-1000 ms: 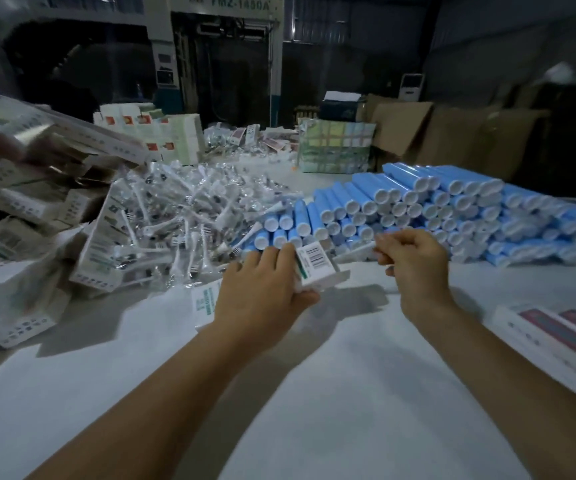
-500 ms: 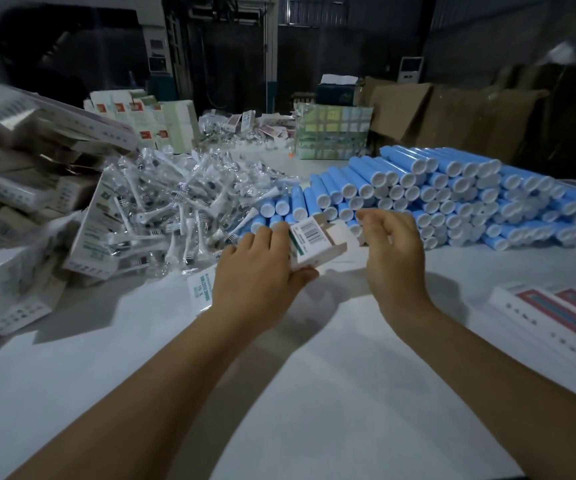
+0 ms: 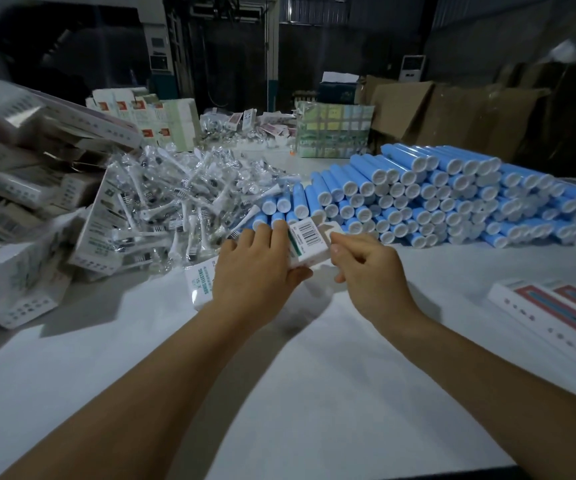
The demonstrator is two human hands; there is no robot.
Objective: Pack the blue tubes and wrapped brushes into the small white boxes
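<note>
My left hand (image 3: 252,271) grips a small white box (image 3: 309,242) with a barcode and a green stripe, held just above the white table (image 3: 314,393). My right hand (image 3: 369,268) touches the box's right end, thumb and forefinger pinched at its open flap. Behind the hands lies a big stack of blue tubes (image 3: 435,195) with white caps. Left of it sits a heap of wrapped brushes (image 3: 182,199) in clear film. Another small white box (image 3: 198,284) lies flat under my left wrist.
A pile of small white boxes (image 3: 20,237) fills the left side. Long white boxes with red and blue print (image 3: 556,313) lie at the right edge. Cartons, cardboard (image 3: 452,112) and machinery stand at the back.
My right hand has moved left from the tube stack to the end of the box in my left hand. The left hand has kept hold of the box, shifted slightly.
</note>
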